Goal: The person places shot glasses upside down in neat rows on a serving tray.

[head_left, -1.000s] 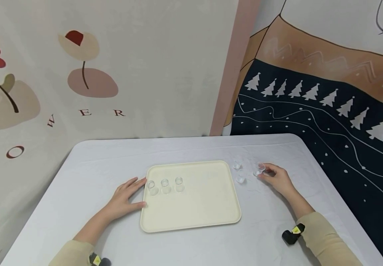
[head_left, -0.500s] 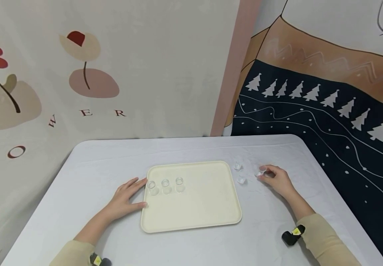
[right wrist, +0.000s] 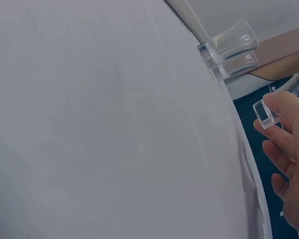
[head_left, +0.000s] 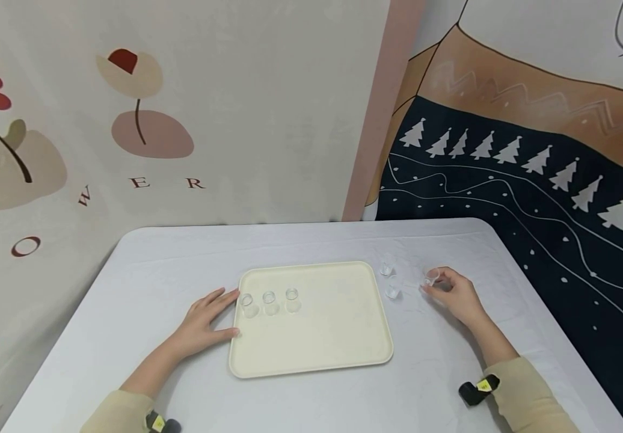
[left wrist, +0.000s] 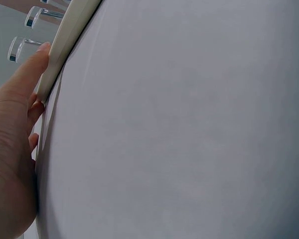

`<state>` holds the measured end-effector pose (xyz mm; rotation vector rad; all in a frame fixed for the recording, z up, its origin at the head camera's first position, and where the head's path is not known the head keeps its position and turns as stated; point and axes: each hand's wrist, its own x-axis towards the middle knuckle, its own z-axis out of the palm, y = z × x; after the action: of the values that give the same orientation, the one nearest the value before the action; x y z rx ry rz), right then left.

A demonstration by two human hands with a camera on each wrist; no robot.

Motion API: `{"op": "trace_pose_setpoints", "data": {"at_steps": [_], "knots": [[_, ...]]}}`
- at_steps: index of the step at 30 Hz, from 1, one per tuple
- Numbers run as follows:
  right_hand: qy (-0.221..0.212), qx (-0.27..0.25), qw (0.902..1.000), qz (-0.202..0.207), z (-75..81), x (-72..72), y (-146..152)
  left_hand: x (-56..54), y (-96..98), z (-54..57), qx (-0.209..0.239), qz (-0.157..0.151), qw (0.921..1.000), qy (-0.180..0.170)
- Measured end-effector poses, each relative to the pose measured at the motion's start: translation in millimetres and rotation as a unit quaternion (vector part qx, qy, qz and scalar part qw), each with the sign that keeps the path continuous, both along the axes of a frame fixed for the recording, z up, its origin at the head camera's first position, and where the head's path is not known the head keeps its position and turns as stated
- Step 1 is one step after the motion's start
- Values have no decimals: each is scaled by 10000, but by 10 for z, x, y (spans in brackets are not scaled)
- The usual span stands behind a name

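Thumb and fingertips of my right hand pinch a small clear shot glass right of the tray; its thick base and flared mouth show in the right wrist view. Two similar clear glasses, a far one and a near one, stand upright between that hand and the tray. My left hand spreads at the left side of the cream tray, its thumb and fingertips touching the rim. Three small clear cylindrical vessels, among them a left one, a middle one and a right one, stand in a row on the tray.
A white cloth covers the table under everything. Behind it hangs a pale printed curtain, with a dark tree-patterned cloth at the right. Each sleeve carries a black wrist camera, the right one close over the table.
My right hand, with the shot glass, has moved slightly right, and the glass stands a little farther from the other two. My left hand and the tray have stayed put.
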<state>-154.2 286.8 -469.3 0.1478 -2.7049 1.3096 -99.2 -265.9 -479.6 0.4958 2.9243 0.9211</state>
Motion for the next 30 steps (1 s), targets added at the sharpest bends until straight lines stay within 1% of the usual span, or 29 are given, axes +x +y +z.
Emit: {"op": "trace_pose_setpoints", "data": {"at_steps": [4, 10, 19, 22, 26, 28, 30], "knots": [[151, -112, 9997, 150, 47, 46, -66, 1, 6, -2, 41, -17, 10000, 24], [611, -10, 9971, 447, 98, 95, -191, 6, 6, -5, 65, -37, 10000, 53], [1006, 110, 9917, 791, 231, 193, -382, 11, 6, 2, 48, -4, 10000, 36], [1279, 159, 9872, 938, 282, 219, -452, 15, 6, 14, 34, 12, 10000, 27], [1695, 173, 9780, 1206, 334, 233, -533, 18, 5, 20, 31, 30, 10000, 17], [1795, 118, 9747, 1326, 353, 242, -574, 15, 4, 17, 29, 32, 10000, 6], [1808, 36, 9732, 1417, 364, 254, -615, 13, 1, 14, 24, 32, 10000, -9]]}}
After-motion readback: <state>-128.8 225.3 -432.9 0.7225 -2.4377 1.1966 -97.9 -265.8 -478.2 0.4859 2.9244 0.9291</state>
